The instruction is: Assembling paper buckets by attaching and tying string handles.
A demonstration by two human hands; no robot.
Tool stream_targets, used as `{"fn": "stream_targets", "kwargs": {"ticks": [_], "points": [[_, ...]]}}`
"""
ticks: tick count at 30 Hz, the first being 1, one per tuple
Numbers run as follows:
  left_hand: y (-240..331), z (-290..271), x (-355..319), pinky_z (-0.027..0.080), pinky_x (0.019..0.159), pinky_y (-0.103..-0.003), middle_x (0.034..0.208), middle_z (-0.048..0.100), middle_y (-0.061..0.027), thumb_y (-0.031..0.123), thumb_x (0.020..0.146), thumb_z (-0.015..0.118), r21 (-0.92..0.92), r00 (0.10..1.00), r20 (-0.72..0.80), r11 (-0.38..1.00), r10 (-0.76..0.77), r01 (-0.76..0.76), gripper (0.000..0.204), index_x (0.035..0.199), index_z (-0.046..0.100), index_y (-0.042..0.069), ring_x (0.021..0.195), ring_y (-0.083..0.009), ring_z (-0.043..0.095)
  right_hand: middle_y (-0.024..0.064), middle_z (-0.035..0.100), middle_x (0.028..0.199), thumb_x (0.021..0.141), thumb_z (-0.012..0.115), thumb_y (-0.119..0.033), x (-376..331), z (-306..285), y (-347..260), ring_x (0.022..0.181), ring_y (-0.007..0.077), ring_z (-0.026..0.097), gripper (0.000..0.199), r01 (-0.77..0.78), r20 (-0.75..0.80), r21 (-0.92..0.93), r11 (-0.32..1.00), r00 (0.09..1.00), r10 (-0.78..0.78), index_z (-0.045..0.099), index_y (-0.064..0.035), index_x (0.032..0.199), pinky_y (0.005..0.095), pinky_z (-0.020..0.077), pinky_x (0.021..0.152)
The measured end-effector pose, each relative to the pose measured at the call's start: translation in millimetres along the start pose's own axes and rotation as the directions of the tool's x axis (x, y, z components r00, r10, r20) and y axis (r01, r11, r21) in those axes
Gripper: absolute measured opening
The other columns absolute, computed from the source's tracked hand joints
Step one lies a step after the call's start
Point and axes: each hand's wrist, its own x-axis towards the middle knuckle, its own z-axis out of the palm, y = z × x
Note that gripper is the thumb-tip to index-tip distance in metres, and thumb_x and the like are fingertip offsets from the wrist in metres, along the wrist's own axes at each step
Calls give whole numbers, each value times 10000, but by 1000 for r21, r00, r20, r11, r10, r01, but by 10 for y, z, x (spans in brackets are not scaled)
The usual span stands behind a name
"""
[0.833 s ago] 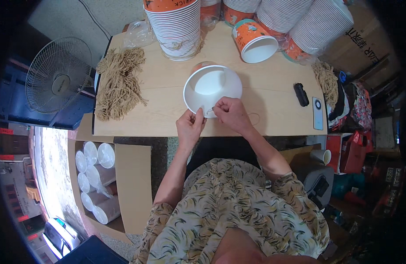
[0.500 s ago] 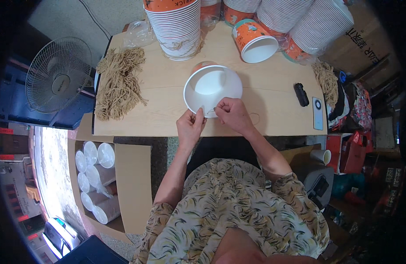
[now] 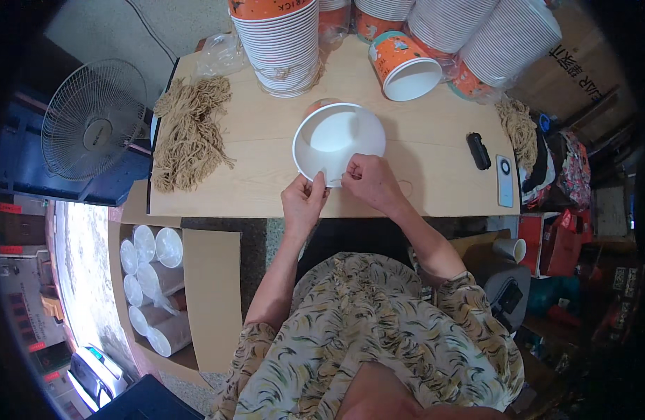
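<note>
The left hand pinches the paper bucket at its seven o'clock edge, apparently steadying it; the right hand, at five, appears closed on cord.

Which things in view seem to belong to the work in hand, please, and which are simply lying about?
Probably part of the work:
white-lined bucket, at the left hand and right hand
tan cord heap
tall bucket stack

Apparently just lying about:
pale phone
black object beside it
fan
</note>
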Motion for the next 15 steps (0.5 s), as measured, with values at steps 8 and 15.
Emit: {"fn": "stream_targets", "kwargs": {"ticks": [8,15], "points": [[13,8,-10,482,560,-211,694,669,-21,222,997,645,31,1000,26,999,-10,9,265,915,679,-28,614,-48,601,189,681,716,764,692,-177,66,21,-72,683,366,685,179,32,35,-109,994,999,-29,673,-2,735,453,553,665],[104,25,27,607,691,-269,841,725,-140,169,1010,612,-185,982,133,970,-131,154,242,1024,648,-70,751,-162,721,173,686,761,847,647,-247,82,-84,-123,768,371,680,231,159,194,-242,957,974,-112,682,-39,753,503,531,697]]}}
